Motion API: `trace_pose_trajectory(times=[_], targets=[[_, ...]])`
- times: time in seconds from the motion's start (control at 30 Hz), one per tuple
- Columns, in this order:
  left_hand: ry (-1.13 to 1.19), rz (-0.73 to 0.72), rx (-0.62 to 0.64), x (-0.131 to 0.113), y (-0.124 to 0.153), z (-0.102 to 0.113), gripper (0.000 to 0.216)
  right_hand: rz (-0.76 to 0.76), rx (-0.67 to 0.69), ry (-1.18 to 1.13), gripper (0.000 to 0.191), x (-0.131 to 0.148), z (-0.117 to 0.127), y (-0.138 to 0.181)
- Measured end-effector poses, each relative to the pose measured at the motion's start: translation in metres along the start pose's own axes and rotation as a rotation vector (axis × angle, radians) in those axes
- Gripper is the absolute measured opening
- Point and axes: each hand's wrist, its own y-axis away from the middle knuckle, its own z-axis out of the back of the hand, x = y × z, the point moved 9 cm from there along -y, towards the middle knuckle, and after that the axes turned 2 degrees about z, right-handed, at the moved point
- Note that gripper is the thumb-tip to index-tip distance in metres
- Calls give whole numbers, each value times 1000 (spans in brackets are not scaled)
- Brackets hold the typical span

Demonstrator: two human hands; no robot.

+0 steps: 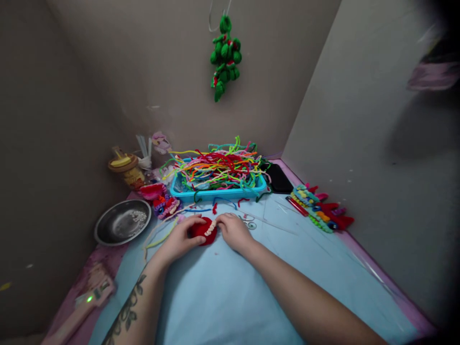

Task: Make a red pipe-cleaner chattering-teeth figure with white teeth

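A round red felt-like piece (200, 231) lies on the light blue cloth in the middle of the table. Across its right part runs a cream, bumpy twisted strip (210, 228). My left hand (185, 235) grips the red piece from the left, with fingers over its top edge and the thumb along its bottom. At the right end of the strip, my right hand (233, 232) has its fingertips pinched together on it. Just behind the right hand lies a small pair of scissors (250, 224), partly hidden by it.
A blue tray (219, 194) heaped with colourful yarn pieces stands behind the hands. To the left are a metal bowl (120, 235) with white bits and a pink glue gun (94, 290) with a green light. A black phone (278, 179) and crocheted pieces (319, 210) lie right.
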Motion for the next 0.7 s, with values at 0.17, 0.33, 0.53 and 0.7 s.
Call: trace_pose_trajectory(times=[0.17, 0.33, 0.53, 0.7], targets=[[-72, -7, -6, -4, 0, 2, 37, -4, 55, 0, 17, 0, -1, -1], [-223, -40, -44, -6, 3, 6, 50, -13, 48, 10, 17, 0, 0, -1], [-341, -49, 17, 2, 8, -3, 87, 13, 62, 64, 16, 3, -5, 1], [-355, 4, 14, 6, 7, -8, 88, -27, 94, -9, 18, 2, -7, 2]])
